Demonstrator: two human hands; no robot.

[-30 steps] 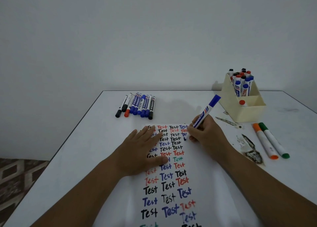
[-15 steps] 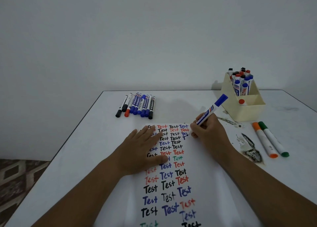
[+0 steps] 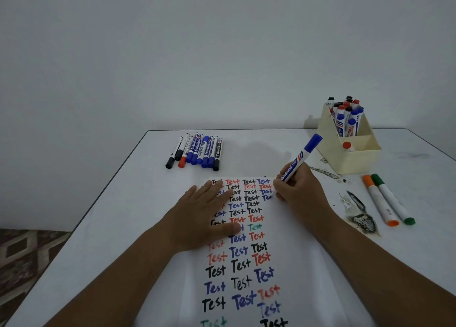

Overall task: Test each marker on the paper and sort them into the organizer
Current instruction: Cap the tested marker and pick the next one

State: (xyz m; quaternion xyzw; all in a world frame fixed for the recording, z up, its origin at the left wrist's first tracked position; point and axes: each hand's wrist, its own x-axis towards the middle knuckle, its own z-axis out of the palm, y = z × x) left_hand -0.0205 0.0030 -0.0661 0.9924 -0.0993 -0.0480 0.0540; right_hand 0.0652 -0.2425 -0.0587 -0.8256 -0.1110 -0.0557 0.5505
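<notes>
White counter (image 3: 128, 218), bare wall behind. Right hand (image 3: 299, 191) grip pinches blue whiteboard marker (image 3: 299, 159) low on barrel; light, rigid, smooth. Left hand (image 3: 204, 215) grip flat, pressing thin paper (image 3: 246, 265).

- We see a white table (image 3: 118, 218) against a plain grey wall (image 3: 222, 55).
- Dark scuffed patch (image 3: 362, 220) on the tabletop at right, smaller marks (image 3: 323, 171) farther back.
- Patterned brown floor (image 3: 27, 250) shows at lower left.
</notes>
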